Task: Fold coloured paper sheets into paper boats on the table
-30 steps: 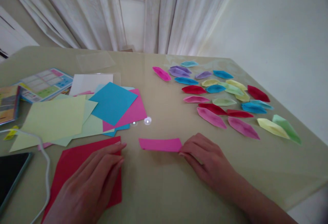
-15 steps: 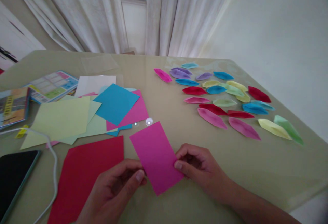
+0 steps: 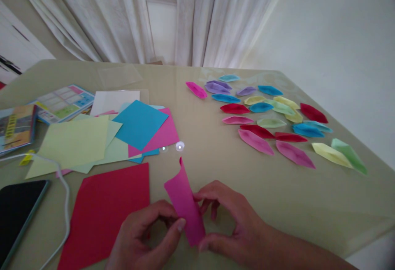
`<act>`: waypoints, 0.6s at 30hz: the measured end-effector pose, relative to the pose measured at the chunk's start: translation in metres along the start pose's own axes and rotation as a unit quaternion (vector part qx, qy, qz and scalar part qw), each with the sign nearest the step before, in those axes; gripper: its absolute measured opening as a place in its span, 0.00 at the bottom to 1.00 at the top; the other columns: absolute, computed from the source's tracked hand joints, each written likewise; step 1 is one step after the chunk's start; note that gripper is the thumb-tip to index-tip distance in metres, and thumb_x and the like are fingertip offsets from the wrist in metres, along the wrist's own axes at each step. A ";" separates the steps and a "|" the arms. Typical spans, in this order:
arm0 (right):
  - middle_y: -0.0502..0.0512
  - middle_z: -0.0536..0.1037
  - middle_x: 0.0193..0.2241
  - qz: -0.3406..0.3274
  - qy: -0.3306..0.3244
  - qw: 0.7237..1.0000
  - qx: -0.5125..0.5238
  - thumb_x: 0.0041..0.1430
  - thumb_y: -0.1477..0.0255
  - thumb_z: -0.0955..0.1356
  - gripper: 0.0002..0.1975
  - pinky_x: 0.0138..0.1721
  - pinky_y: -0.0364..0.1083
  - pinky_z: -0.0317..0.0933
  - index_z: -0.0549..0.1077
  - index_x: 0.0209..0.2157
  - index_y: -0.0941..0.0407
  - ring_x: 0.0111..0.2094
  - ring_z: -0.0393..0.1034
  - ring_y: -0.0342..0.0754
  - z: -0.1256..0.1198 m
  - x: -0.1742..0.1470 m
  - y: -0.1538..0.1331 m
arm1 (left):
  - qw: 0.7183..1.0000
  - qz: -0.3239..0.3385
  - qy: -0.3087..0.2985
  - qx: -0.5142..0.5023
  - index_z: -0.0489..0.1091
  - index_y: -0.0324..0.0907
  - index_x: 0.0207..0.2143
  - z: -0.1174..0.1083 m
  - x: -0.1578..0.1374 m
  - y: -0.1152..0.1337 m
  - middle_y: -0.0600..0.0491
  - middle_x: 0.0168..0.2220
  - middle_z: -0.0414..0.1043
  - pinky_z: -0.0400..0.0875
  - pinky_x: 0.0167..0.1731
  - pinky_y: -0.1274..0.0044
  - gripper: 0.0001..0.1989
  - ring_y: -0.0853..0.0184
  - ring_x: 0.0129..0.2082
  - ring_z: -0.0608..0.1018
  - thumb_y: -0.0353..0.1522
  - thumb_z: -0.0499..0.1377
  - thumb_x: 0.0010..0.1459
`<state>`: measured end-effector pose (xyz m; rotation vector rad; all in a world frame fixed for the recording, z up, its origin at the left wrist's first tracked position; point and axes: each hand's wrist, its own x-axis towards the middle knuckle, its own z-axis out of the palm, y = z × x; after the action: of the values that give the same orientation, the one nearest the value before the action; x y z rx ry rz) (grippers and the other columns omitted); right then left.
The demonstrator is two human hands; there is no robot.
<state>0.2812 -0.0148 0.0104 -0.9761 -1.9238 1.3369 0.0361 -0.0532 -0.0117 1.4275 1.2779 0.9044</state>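
A magenta paper [image 3: 184, 204] is held above the table near its front, its right side bent over so that it looks narrow, with the top corner curling up. My left hand [image 3: 148, 233] pinches its left edge between thumb and forefinger. On the other side, my right hand [image 3: 234, 220] has its forefinger behind the right edge and its thumb at the lower right corner. Under and beside my left hand lies a red sheet [image 3: 108, 212]. Beyond the paper are small clear round discs [image 3: 180, 146].
Several folded paper boats [image 3: 256, 141] in many colours spread over the right side. Stacked sheets [image 3: 74, 142], a blue square [image 3: 140, 124] and booklets [image 3: 15, 126] lie at the left. A phone [image 3: 21, 216] and a white cable [image 3: 66, 204] are at the front left.
The magenta paper went from flat to bent, its right side pushed leftward. My right hand moved left and lower, its fingers spreading along the edge. My left hand shifted slightly right.
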 end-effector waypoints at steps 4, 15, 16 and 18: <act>0.54 0.82 0.49 0.010 -0.018 0.999 -0.026 0.55 0.63 0.82 0.38 0.44 0.46 0.72 0.69 0.64 0.47 0.42 0.78 0.49 0.003 -0.004 -0.005 | 0.999 0.008 -0.047 -0.020 0.82 0.49 0.36 0.001 0.004 0.005 0.57 0.34 0.85 0.83 0.37 0.78 0.08 0.65 0.34 0.86 0.39 0.64 0.67; 0.46 0.78 0.32 0.145 0.083 0.983 0.074 0.67 0.74 0.70 0.30 0.33 0.41 0.67 0.61 0.67 0.51 0.30 0.72 0.43 -0.010 0.014 0.013 | 0.953 0.008 0.092 0.288 0.71 0.46 0.39 -0.039 0.014 -0.006 0.57 0.28 0.73 0.72 0.25 0.78 0.15 0.67 0.25 0.76 0.47 0.57 0.69; 0.47 0.78 0.32 0.151 0.058 0.985 0.067 0.67 0.74 0.70 0.26 0.32 0.41 0.66 0.65 0.64 0.52 0.29 0.71 0.42 -0.009 0.014 0.014 | 0.936 0.027 0.116 0.332 0.71 0.46 0.43 -0.037 0.014 -0.007 0.55 0.31 0.75 0.74 0.28 0.76 0.16 0.64 0.27 0.78 0.48 0.57 0.69; 0.49 0.80 0.33 0.162 0.032 0.984 0.067 0.67 0.73 0.70 0.19 0.32 0.41 0.65 0.70 0.58 0.54 0.29 0.71 0.42 -0.004 0.013 0.015 | 0.899 0.077 0.172 0.395 0.70 0.44 0.52 -0.031 0.014 -0.008 0.49 0.40 0.77 0.77 0.38 0.69 0.20 0.58 0.37 0.80 0.48 0.56 0.70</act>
<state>0.2808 0.0013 -0.0016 -1.2860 -1.6532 1.5714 0.0073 -0.0342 -0.0131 2.0781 1.9608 0.7905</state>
